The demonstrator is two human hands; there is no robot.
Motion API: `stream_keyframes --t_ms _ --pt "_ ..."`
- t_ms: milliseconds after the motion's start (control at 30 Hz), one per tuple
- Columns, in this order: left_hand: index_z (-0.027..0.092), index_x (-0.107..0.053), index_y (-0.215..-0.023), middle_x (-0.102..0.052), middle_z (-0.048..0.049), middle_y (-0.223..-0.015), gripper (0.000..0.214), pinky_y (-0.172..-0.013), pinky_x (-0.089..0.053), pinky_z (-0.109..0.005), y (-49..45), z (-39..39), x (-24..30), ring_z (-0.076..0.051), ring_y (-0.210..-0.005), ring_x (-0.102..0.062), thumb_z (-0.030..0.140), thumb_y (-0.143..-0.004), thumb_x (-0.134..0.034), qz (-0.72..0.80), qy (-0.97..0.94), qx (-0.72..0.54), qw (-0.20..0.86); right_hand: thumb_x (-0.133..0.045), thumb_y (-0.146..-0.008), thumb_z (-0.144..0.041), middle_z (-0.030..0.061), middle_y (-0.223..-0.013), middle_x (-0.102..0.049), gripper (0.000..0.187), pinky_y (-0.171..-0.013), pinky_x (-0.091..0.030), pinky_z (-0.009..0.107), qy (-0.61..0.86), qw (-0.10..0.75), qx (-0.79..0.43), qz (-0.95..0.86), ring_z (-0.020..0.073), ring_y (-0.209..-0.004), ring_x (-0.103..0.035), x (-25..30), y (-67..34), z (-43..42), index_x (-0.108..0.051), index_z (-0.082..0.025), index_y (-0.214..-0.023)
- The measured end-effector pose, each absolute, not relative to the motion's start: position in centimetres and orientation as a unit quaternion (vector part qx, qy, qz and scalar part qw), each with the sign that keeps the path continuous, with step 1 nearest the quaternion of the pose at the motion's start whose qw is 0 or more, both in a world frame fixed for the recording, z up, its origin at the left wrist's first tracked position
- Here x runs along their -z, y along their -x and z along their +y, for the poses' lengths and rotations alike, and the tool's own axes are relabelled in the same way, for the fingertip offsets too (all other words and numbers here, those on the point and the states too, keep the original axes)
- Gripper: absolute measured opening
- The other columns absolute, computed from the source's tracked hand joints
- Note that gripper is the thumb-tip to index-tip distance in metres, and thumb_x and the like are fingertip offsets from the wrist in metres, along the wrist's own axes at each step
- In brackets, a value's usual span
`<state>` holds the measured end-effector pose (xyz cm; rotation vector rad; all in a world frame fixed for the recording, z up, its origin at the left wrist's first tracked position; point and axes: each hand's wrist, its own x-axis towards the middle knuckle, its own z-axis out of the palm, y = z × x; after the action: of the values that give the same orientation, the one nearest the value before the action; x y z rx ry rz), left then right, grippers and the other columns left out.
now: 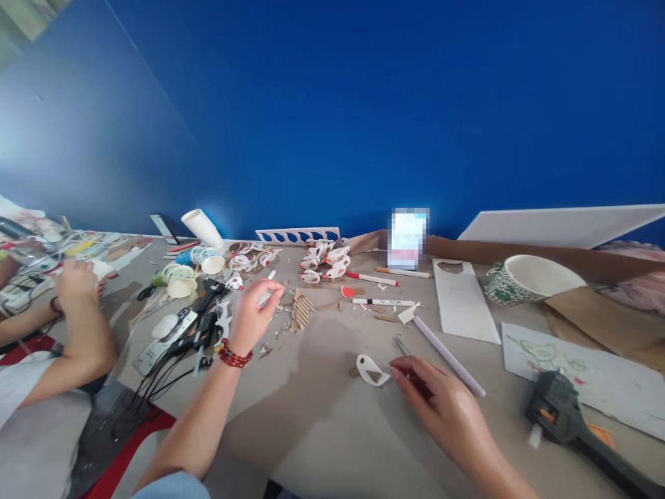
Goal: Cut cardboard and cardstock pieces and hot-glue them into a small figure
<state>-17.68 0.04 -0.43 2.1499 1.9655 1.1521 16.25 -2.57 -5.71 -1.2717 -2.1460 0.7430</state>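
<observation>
My left hand (253, 312), with a red bead bracelet at the wrist, is raised over the table with thumb and fingertips pinched together. A small pale thing shows at those fingers, too blurred to name. Low on the table, my right hand (439, 395) has its thumb and forefinger closed beside a white teardrop-shaped cut-out (370, 367) with holes in it. What those fingers hold, if anything, I cannot make out. A thin metal tool (400, 345) lies just beyond them. A torn piece of corrugated cardboard (302, 310) lies right of my left hand.
Several red-tipped white cut-outs (332, 258) are heaped at the back. Markers (384, 302), a white board (465, 305), a paper bowl (540, 277) and a hot glue gun (558, 409) are at centre and right. Cables and a power strip (161, 346) lie left, near another person's arm (83, 326).
</observation>
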Motion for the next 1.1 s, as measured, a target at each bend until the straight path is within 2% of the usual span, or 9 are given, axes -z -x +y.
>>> stream_keyframes --t_ms 267,467,667,867,1000,1100 --pt "0.021 -0.066 -0.088 -0.068 -0.004 -0.093 0.017 -0.083 -0.049 -0.03 22.2 -1.7 3.3 -0.02 -0.093 -0.062 0.024 -0.091 -0.049 0.682 -0.703 -0.202 -0.007 -0.043 -0.096 -0.037 0.0026 -0.081 -0.069 0.025 -0.062 -0.047 0.026 0.453 0.252 -0.284 -0.807 0.0179 -0.068 -0.064 6.0 -16.1 -2.5 -0.064 -0.024 -0.092" --pt "0.022 -0.068 -0.091 -0.068 -0.005 -0.097 0.02 -0.086 -0.046 -0.032 22.9 0.9 4.1 -0.022 -0.096 -0.061 0.023 -0.09 -0.049 0.706 -0.69 -0.154 -0.028 -0.043 -0.096 -0.035 0.0027 -0.081 -0.069 0.024 -0.061 -0.047 0.025 0.445 0.246 -0.286 -0.812 0.0172 -0.066 -0.063 6.2 -16.0 -2.6 -0.064 -0.023 -0.092" --pt "0.023 -0.07 -0.073 -0.069 -0.0065 -0.086 0.016 -0.082 -0.044 -0.035 22.6 4.0 4.8 -0.026 -0.091 -0.06 0.026 -0.083 -0.058 0.732 -0.675 -0.086 -0.039 -0.044 -0.096 -0.034 0.003 -0.08 -0.069 0.023 -0.061 -0.047 0.025 0.442 0.249 -0.274 -0.817 0.0173 -0.066 -0.063 6.0 -16.0 -2.4 -0.065 -0.023 -0.091" --pt "0.021 -0.068 -0.068 -0.071 -0.009 -0.086 0.016 -0.083 -0.042 -0.038 21.9 5.2 5.7 -0.028 -0.092 -0.06 0.021 -0.079 -0.056 0.746 -0.662 -0.06 -0.029 -0.044 -0.095 -0.032 0.0037 -0.077 -0.069 0.024 -0.061 -0.047 0.027 0.444 0.259 -0.274 -0.813 0.0182 -0.066 -0.063 5.3 -15.9 -2.4 -0.065 -0.023 -0.088" --pt "0.021 -0.067 -0.066 -0.072 -0.0076 -0.083 0.016 -0.079 -0.043 -0.034 22.4 5.3 5.8 -0.026 -0.088 -0.062 0.019 -0.077 -0.055 0.756 -0.651 -0.068 -0.002 -0.043 -0.095 -0.033 0.0037 -0.076 -0.068 0.025 -0.06 -0.046 0.026 0.45 0.259 -0.268 -0.811 0.0181 -0.065 -0.063 5.2 -16.0 -2.3 -0.064 -0.023 -0.087" --pt "0.022 -0.067 -0.073 -0.073 -0.0049 -0.08 0.017 -0.072 -0.044 -0.03 22.9 4.9 5.6 -0.023 -0.08 -0.065 0.024 -0.08 -0.052 0.759 -0.644 -0.086 0.031 -0.043 -0.095 -0.033 0.0031 -0.076 -0.067 0.024 -0.061 -0.046 0.026 0.452 0.255 -0.267 -0.812 0.0182 -0.066 -0.063 5.5 -16.1 -2.3 -0.064 -0.023 -0.088"
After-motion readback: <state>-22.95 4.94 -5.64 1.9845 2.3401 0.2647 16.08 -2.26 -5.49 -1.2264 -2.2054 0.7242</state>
